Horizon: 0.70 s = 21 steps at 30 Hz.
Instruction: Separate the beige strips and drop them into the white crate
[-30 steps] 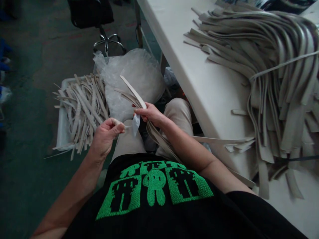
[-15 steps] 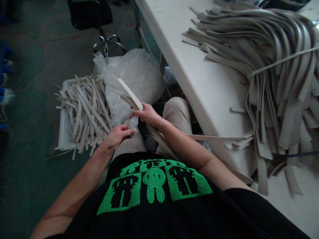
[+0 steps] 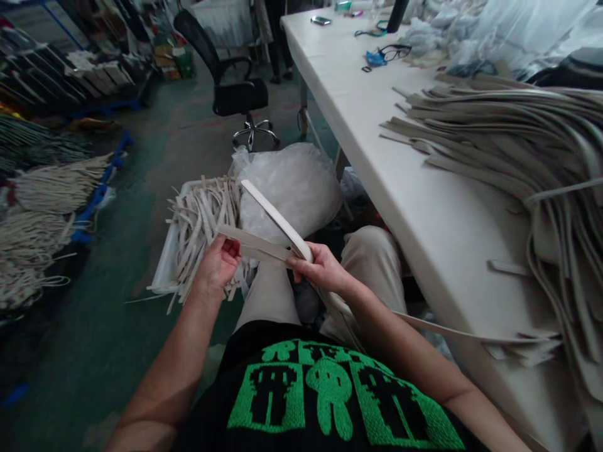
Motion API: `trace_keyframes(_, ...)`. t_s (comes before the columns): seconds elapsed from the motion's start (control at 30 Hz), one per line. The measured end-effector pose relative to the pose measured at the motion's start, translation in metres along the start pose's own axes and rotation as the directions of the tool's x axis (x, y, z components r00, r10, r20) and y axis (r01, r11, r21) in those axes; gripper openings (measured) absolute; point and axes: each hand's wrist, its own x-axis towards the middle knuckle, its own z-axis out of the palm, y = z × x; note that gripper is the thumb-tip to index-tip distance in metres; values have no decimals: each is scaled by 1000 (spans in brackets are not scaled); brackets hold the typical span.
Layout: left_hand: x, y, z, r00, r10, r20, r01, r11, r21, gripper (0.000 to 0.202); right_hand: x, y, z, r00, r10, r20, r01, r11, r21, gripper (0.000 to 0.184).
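strips [image 3: 276, 215] | pass through right hand [image 3: 321, 269] | lower strips' ends at left hand [image 3: 217, 267]

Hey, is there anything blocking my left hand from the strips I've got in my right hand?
Nothing visible is. Your left hand is right at the far ends of the lower strips gripped in your right hand. The plastic bag and the white bin show beyond them, not in between.

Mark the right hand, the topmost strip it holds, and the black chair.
Right hand [image 3: 322, 269]: head view, back of the hand.
Topmost strip [image 3: 277, 216]: head view, middle of its free length.
Black chair [image 3: 241, 96]: head view, seat.
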Motion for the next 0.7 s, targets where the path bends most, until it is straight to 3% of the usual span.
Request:
trace_keyframes(0.33,-22,-13,0,997,-71,22,69,994,85,20,9,7,1,991,61,-117,-66,997,-44,37)
trace_keyframes(0.53,-16,-21,-5,995,-12,98,-1,991,132,29,7,4,2,989,77,-122,-86,994,-68,34)
trace_keyframes(0.7,-12,-23,-10,996,-10,93,-3,991,137,30,4,1,0,992,67,-108,-74,995,-67,35)
